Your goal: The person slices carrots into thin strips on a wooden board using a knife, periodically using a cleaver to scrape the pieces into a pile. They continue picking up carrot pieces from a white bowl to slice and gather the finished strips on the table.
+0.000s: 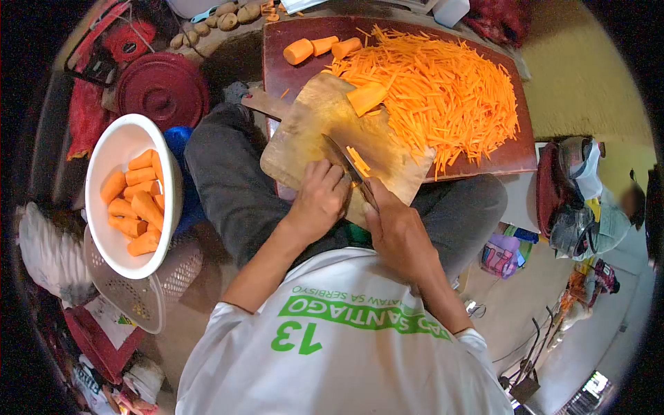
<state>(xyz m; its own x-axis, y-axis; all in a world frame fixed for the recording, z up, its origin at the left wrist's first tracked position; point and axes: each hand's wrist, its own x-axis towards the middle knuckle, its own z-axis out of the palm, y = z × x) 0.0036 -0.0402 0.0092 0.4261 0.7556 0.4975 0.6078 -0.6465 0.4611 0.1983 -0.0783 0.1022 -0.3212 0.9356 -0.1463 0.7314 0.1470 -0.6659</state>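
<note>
A wooden cutting board (304, 124) lies over my lap, tilted against the dark red table. My right hand (398, 225) is wrapped round the handle of a kitchen knife (337, 151), its blade pointing away over the board. Beside the blade, my left hand (321, 194) is closed with curled fingers on a carrot piece, mostly hidden, with a bit of orange showing at the fingertips. A few cut carrot sticks (358, 162) lie just right of the blade. Farther up the board rests a thick cut carrot chunk (367, 98), touching the large heap of carrot strips (449, 97).
Several peeled carrot pieces (299, 51) sit on the dark red table (508, 162). At left, a white basin (97, 187) holds more peeled carrots, above a perforated plastic basket (155, 304). A red round lid (162, 90) and several potatoes (227, 21) lie beyond.
</note>
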